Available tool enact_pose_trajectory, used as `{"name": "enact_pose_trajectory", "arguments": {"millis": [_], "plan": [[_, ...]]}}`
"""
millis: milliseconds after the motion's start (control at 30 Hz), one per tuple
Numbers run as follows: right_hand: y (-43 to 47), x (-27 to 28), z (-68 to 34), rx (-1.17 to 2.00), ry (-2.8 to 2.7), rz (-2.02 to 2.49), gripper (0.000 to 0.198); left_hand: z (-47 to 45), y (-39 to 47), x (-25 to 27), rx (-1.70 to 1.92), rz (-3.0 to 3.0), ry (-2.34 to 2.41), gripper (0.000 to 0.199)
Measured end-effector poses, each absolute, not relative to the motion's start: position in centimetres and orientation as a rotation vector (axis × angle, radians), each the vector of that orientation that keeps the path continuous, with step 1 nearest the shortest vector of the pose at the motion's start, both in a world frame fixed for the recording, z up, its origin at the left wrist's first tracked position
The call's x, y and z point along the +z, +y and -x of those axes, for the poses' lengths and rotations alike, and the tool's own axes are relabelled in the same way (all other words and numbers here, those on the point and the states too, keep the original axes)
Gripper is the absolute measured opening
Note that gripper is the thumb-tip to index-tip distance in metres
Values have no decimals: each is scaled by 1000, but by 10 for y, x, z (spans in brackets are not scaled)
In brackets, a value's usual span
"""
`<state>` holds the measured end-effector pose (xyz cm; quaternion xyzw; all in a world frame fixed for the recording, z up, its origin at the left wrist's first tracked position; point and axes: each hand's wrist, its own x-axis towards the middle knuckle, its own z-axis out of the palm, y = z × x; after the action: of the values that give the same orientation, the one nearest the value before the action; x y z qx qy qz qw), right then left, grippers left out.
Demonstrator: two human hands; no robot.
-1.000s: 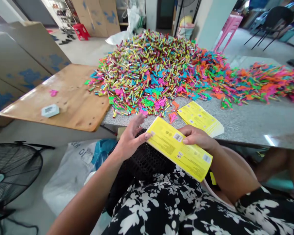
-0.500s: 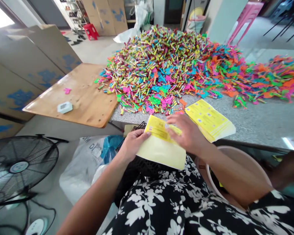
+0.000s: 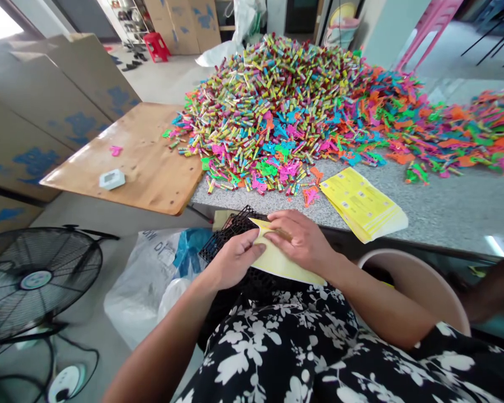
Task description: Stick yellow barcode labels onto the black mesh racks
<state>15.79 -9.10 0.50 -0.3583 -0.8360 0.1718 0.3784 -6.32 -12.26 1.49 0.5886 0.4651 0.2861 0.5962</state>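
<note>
A yellow sticker sheet (image 3: 292, 265) with a pale lower part is held above my lap, its top edge bent between my hands. My left hand (image 3: 238, 254) pinches its left side, thumb on top. My right hand (image 3: 300, 238) has its fingers closed on the upper part of the same sheet and hides most of the print there. On the grey stone counter, to the right of my hands, lies a stack of printed yellow sticker sheets (image 3: 359, 198). Beyond my hands rises a heap of small colourful plastic toys and tubes (image 3: 277, 112).
A wooden board (image 3: 147, 162) at the left carries a white device (image 3: 112, 179) and a pink piece (image 3: 116, 151). Under my hands is a black basket (image 3: 235, 226). A pale bucket (image 3: 420, 268) stands right, a black fan (image 3: 37, 277) and plastic bag (image 3: 138, 296) left.
My right hand has moved left and closed on the sheet near my left hand. The sheet's top, flat before, is now bent. The view has shifted slightly.
</note>
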Motion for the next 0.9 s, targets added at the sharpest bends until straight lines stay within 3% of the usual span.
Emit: {"name": "enact_pose_trajectory", "arguments": {"millis": [167, 433, 767, 900], "plan": [[-91, 5, -160, 528, -2133, 871, 17, 60, -122, 29, 553, -1692, 1163, 16], [-92, 5, -160, 819, -2005, 871, 15, 57, -124, 30, 419, -1787, 1186, 8], [-70, 2, -173, 1484, -966, 1121, 37, 93, -122, 9, 700, -1484, 1287, 45], [-61, 6, -195, 1458, -807, 1091, 42, 120, -108, -8, 866, -1386, 1480, 51]]}}
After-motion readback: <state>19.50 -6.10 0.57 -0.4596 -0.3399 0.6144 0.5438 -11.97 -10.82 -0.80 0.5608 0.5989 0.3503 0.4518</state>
